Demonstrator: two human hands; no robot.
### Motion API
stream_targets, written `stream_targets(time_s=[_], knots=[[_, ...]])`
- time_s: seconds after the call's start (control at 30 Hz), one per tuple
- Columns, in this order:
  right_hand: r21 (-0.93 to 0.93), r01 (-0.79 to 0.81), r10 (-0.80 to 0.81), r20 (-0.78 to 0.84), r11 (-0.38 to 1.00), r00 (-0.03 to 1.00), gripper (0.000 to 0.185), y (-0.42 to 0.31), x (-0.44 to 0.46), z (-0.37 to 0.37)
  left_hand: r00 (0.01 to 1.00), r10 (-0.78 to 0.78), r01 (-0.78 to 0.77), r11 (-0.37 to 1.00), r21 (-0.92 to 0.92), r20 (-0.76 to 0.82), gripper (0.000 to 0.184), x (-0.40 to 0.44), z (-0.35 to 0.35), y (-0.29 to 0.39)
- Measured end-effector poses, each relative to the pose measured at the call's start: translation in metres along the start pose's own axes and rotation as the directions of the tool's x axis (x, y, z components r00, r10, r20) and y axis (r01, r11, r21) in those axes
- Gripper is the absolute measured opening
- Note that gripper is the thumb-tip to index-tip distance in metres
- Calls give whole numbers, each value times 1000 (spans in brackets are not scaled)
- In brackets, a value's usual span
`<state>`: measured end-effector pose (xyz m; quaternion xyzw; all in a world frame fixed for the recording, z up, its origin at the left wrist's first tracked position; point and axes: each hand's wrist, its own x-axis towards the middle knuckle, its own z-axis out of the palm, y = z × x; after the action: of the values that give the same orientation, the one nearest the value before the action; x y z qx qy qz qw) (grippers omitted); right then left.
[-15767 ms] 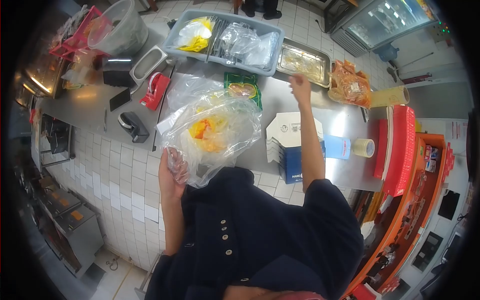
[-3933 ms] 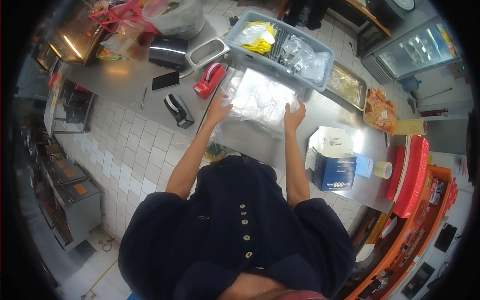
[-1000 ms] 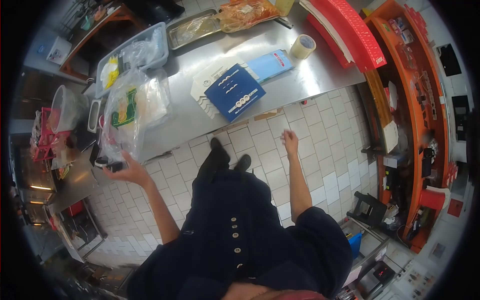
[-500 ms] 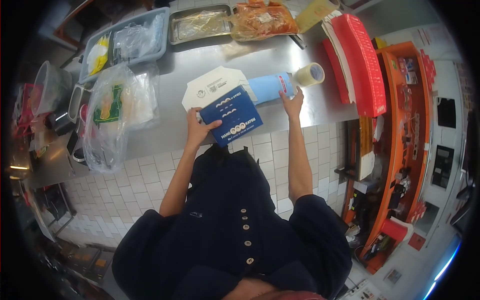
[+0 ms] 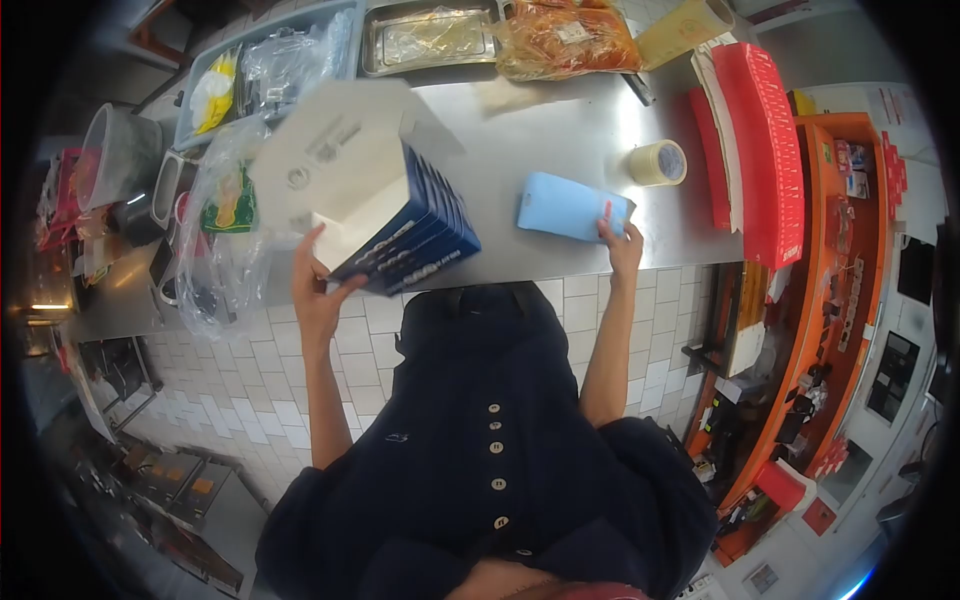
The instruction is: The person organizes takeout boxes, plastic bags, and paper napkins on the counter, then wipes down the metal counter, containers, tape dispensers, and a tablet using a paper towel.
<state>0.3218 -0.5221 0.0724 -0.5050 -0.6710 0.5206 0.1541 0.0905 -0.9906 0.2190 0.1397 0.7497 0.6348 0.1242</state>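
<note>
My left hand point(image 5: 322, 290) grips the lower left edge of the blue and white boxes point(image 5: 425, 230), a nested stack tilted over the counter's front part, with pale lid flaps spread to the upper left. My right hand point(image 5: 622, 245) pinches the right end of a light blue packet point(image 5: 565, 207) lying on the steel counter point(image 5: 540, 130). Just beyond that hand stands a roll of tape point(image 5: 657, 163). Left of the boxes lies a clear plastic bag point(image 5: 215, 285) with a green packet point(image 5: 230, 207) showing through it.
A grey-blue tub point(image 5: 350, 45) of plastic bags, a metal tray point(image 5: 430, 48) and a bag of orange food point(image 5: 570, 45) line the far side. Red boxes point(image 5: 765, 150) stand at the right end, beside orange shelves point(image 5: 790, 330). A clear bucket point(image 5: 120, 160) sits at the left.
The boxes have moved left and tilted in my left hand, away from the blue packet. My right hand has shifted right and down and now pinches the packet's end. The view has shifted slightly.
</note>
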Motion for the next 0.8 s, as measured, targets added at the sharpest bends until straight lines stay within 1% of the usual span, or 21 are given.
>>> stream_targets(time_s=[0.03,0.07,0.1,0.13,0.17,0.23,0.27,0.3,0.33,0.37,0.4,0.47,0.53,0.57,0.63,0.67,0.73,0.77,0.8], knots=[[48,-47,50,-50,998,998,41,2,-14,-10,987,162,-157,974,163,-21,45,11,2,13],[47,-58,60,-50,997,997,41,0,-28,-18,990,135,-127,976,178,-34,45,21,10,24],[95,-90,98,-93,991,991,39,-6,-44,-27,993,108,-97,977,191,-47,45,32,17,35],[148,-111,131,-140,983,981,37,-9,-54,-33,973,228,-205,913,352,-23,44,46,23,33],[156,-106,130,-154,982,979,37,-10,-59,-37,937,350,-313,812,493,19,45,64,31,31],[212,-175,220,-208,961,953,37,-10,-70,-49,921,387,-362,820,443,37,44,84,47,11],[221,-172,225,-239,960,945,37,-8,-73,-53,925,376,-357,819,449,50,44,92,54,-1],[232,-161,212,-216,959,953,37,-6,-73,-57,926,371,-359,818,449,65,44,102,64,-13],[240,-147,196,-195,959,961,38,-5,-73,-62,918,385,-386,821,420,90,44,107,72,-27],[247,-137,196,-235,959,952,38,-7,-73,-66,909,399,-408,807,427,115,44,106,76,-40],[264,-137,202,-240,955,950,39,-10,-73,-68,899,414,-432,790,435,140,45,105,82,-45],[288,-130,212,-275,949,938,40,-10,-68,-81,888,431,-458,794,401,161,45,102,95,-42],[237,-145,208,-267,961,941,39,-7,-56,-101,899,407,-436,809,394,159,46,87,108,-28],[249,-135,206,-284,959,936,39,0,-46,-115,890,421,-454,805,382,172,46,78,115,-22],[106,-139,160,-231,985,960,38,23,-17,-153,888,430,-459,810,365,162,46,60,130,-11],[116,-126,151,-236,985,960,38,25,-4,-172,879,446,-476,816,328,166,47,50,138,-9],[90,-112,123,-128,990,984,50,28,19,-212,867,463,-498,813,302,186,47,27,160,3],[94,-103,114,-127,990,985,50,42,40,-227,862,465,-506,817,276,204,47,14,172,8],[-74,-33,5,-354,997,935,54,71,63,-237,853,474,-520,811,268,221,47,1,186,10]])
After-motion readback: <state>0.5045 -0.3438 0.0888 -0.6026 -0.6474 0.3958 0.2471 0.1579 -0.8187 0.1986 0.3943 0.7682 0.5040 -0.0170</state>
